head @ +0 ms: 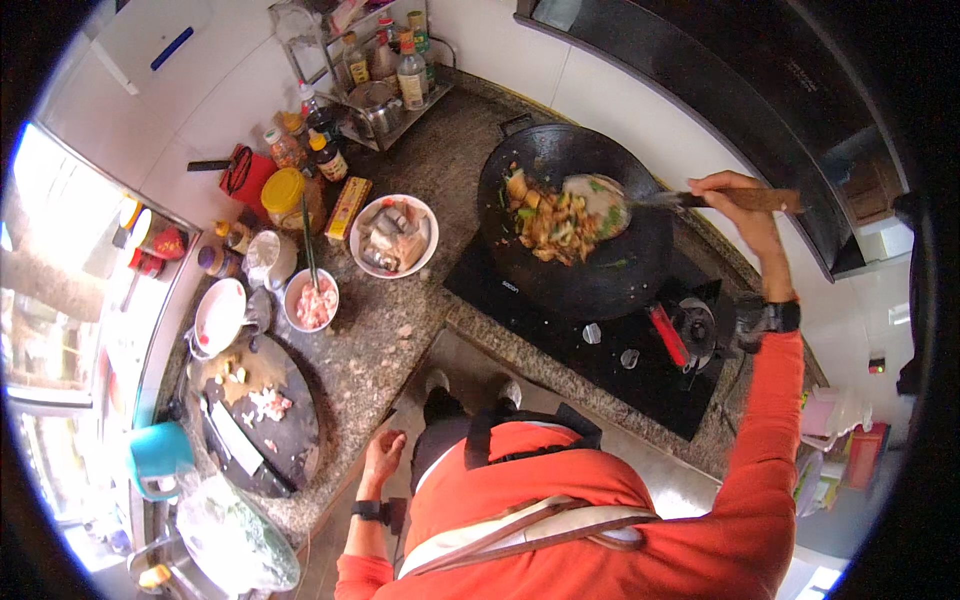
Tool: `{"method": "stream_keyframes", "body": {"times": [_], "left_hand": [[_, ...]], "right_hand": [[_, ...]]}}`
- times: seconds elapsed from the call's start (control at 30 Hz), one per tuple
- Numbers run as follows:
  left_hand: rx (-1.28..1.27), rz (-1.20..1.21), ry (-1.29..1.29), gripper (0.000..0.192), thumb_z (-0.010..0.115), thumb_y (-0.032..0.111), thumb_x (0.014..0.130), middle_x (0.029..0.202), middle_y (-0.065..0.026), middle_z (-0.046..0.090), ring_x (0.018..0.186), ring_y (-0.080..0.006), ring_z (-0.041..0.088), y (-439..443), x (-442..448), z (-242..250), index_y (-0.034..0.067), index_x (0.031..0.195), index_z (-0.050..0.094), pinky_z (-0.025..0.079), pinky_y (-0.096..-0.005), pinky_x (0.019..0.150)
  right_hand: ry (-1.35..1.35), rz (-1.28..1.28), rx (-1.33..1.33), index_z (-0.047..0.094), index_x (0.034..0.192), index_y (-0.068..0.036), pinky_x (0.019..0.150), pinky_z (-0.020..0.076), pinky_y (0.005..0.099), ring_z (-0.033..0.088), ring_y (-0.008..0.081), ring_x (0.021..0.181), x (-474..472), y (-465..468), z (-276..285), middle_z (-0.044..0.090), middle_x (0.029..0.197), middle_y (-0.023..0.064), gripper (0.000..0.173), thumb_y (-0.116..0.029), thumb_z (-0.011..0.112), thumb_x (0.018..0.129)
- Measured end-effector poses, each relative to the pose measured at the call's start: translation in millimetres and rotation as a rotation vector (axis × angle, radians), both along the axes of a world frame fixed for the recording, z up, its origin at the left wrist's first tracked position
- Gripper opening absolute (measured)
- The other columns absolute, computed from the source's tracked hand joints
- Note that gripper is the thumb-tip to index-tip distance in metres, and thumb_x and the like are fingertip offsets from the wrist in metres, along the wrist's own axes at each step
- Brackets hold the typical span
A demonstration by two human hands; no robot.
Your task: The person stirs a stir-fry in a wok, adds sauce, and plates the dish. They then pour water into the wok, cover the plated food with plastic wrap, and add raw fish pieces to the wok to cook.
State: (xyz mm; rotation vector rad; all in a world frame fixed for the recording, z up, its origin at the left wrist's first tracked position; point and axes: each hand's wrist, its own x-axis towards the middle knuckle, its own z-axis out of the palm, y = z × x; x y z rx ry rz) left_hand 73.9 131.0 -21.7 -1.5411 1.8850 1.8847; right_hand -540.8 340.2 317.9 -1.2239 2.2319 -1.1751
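Note:
My right hand grips the wooden handle of a metal spatula, whose broad blade rests in a large black wok. Beside the blade lies a heap of browned food pieces with bits of green. The wok sits on a black glass cooktop. My left hand hangs near the counter edge, fingers loosely curled, holding nothing that shows.
Left of the wok stand a bowl of fish pieces and a bowl of raw meat with chopsticks. A cleaver lies on a round chopping board. Bottles fill a corner rack. A lighter-red-handled item lies by the right burner.

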Motion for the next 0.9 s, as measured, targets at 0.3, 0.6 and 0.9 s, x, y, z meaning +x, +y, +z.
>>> {"method": "stream_keyframes", "body": {"times": [0.3,0.6,0.9], "left_hand": [[-0.066,-0.125,-0.043,0.035,0.061,0.032,0.092,0.099,-0.013,0.07,0.088,-0.0203,0.066,8,-13,3,0.002,0.11,0.065,0.051,-0.0337,0.078],[0.063,0.116,0.094,0.042,0.056,0.033,0.097,0.107,-0.0108,0.067,0.096,-0.0186,0.064,-8,-12,25,-0.001,0.122,0.058,0.051,-0.0338,0.082],[-0.253,0.829,0.588,0.031,0.055,0.032,0.098,0.087,-0.0049,0.066,0.072,-0.0115,0.061,-137,20,41,0.002,0.103,0.062,0.051,-0.0249,0.063]], "right_hand": [[-0.42,-0.182,0.14,0.057,0.114,0.003,0.081,0.0589,0.0435,0.065,0.0234,0.099,21,21,-20,0.063,0.099,0.0131,0.029,-0.019,0.059,0.095],[-1.049,-0.641,-0.757,0.034,0.143,-0.002,0.111,0.0373,0.0493,0.031,0.0373,0.137,26,71,-136,0.026,0.15,0.0196,0.055,-0.022,0.056,0.097],[-0.253,0.031,-0.553,0.041,0.135,0.006,0.115,0.0309,0.0468,0.037,0.0345,0.134,36,53,-126,0.037,0.142,0.0207,0.039,-0.007,0.045,0.099]]}}
